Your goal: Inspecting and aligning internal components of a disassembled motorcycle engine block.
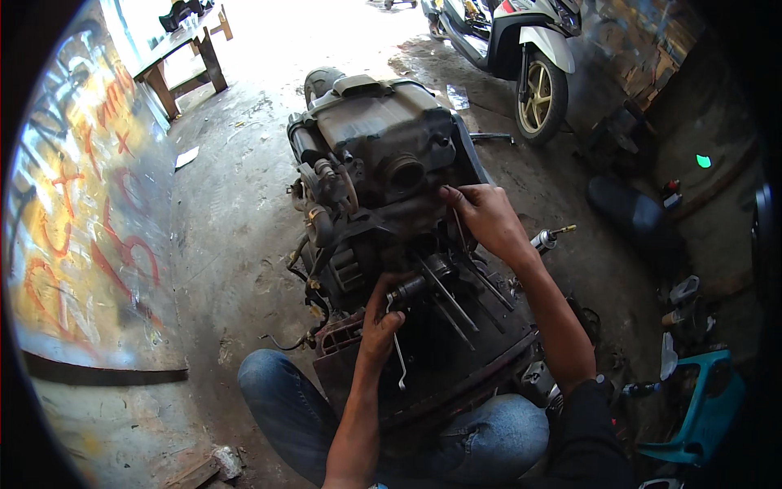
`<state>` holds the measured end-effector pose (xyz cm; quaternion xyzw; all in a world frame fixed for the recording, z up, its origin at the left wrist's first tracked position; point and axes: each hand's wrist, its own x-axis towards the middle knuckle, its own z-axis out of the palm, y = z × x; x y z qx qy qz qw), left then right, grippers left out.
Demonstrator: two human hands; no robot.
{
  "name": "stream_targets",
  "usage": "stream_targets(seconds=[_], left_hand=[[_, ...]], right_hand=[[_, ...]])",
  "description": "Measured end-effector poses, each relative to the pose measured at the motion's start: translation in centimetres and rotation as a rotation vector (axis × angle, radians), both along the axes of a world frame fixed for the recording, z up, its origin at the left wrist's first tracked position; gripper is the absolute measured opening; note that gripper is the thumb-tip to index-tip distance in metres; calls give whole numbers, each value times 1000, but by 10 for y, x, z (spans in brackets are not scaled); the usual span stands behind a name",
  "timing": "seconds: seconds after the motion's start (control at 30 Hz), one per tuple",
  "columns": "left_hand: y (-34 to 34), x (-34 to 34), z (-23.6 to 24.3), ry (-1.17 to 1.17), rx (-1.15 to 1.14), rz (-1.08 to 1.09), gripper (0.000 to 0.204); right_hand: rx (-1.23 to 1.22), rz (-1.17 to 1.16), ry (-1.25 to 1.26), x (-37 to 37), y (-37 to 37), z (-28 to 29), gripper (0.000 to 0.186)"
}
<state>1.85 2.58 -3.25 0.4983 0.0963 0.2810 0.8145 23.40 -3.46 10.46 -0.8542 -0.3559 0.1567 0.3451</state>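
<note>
Two hands work on a scooter engine [371, 187]: left hand [380, 322] grips a thin metal wrench [397, 359], right hand [482, 216] pinches a part by the black cover; scooter [521, 49] parked behind.

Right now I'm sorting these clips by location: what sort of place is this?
Probably a small motorbike repair shop: a stripped scooter engine sits on the stained concrete floor, a parked scooter stands behind, and the left hand holds a wrench.

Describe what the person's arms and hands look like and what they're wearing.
Both forearms are bare, with no gloves, watch or rings visible on the left hand or the right hand. A black sleeve covers the right upper arm, ending near the elbow. Blue jeans cover the legs below.
</note>
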Motion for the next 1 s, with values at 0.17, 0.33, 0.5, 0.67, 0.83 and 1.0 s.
stream_targets(seconds=[0.17, 0.33, 0.5, 0.67, 0.83, 1.0], left_hand=[[0, -3, 6, 7, 4, -8, 73], [-2, -1, 5, 0, 10, 9, 75], [-2, -1, 10, -27, 14, 0, 73], [-2, -4, 6, -37, 31, 0, 68], [-5, 0, 4, -12, -46, 29, 65], [-2, 2, 8, -20, -55, 7, 73]], right_hand=[[130, 90, 42, -3, -15, -18, 45], [162, 40, -37, -8, -18, -27, 44], [-42, -94, 6, -11, -9, -17, 47], [-87, -27, -61, -18, -11, -5, 39], [109, 77, -365, -12, -16, -27, 35], [143, 11, -254, -9, -17, -5, 29]])
